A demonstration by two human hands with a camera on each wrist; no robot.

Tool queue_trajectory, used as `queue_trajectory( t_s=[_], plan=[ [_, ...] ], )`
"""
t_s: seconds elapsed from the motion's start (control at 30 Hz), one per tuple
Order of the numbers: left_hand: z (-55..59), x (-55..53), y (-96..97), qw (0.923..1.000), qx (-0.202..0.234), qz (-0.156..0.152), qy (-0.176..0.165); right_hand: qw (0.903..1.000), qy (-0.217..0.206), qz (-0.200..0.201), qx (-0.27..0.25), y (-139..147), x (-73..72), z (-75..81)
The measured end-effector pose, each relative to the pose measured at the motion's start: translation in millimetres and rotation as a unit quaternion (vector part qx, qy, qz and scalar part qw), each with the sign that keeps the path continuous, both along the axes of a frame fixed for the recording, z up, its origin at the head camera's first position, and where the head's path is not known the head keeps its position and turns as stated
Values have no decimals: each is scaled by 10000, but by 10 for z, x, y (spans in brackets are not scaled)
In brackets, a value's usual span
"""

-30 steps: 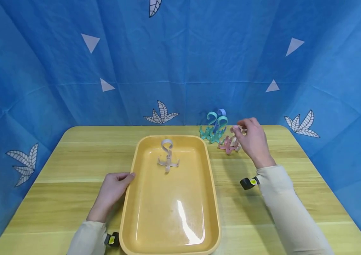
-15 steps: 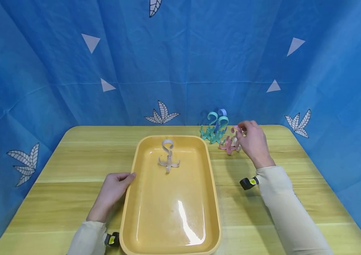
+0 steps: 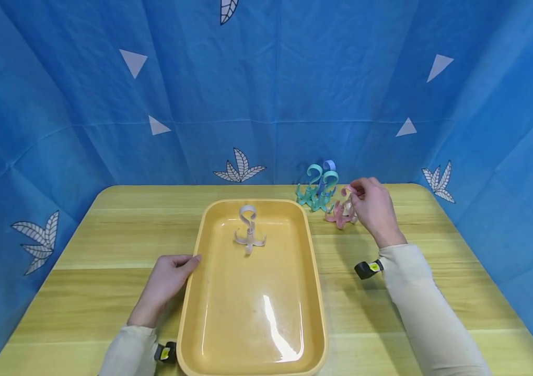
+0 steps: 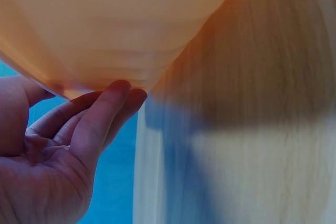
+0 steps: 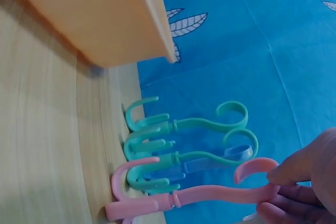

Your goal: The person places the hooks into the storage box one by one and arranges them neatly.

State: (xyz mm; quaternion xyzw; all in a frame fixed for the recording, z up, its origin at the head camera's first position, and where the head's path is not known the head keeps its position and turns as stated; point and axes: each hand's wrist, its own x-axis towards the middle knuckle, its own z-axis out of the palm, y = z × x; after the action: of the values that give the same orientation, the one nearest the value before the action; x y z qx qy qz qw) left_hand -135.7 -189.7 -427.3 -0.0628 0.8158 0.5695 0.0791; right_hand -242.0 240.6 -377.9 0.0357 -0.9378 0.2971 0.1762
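Observation:
My left hand (image 3: 165, 282) grips the left rim of a yellow tray (image 3: 252, 297), thumb over the edge; in the left wrist view its fingers (image 4: 100, 114) lie against the tray's outer wall. Inside the tray, near its far end, a greyish-beige multi-prong hanger hook (image 3: 249, 240) stands upright. Beyond the tray's far right corner, my right hand (image 3: 375, 211) pinches the curled top of a pink hanger hook (image 5: 210, 195), whose prongs sit at the tabletop. A whitish hook (image 3: 348, 210) shows behind the pink one, partly hidden by it and my hand.
Two green hanger hooks (image 5: 205, 124) stand close beside the pink one, with a blue hook (image 5: 210, 163) behind them. The wooden table (image 3: 120, 235) ends at a blue curtain (image 3: 266, 78) along the back and sides.
My right hand has dipped very slightly at the pink hook's top. The left hand and the tray have stayed in place.

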Motion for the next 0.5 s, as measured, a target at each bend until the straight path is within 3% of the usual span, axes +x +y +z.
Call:
queue_trajectory(
  t_s=[0.27, 0.5],
  plan=[
    [1, 3, -7, 9995, 306, -19, -30, 9995, -103, 77, -288, 22, -2, -1],
    [9, -16, -14, 9997, 219, -74, -29, 9964, 15, 494, -685, 44, 8, 19]
  ],
)
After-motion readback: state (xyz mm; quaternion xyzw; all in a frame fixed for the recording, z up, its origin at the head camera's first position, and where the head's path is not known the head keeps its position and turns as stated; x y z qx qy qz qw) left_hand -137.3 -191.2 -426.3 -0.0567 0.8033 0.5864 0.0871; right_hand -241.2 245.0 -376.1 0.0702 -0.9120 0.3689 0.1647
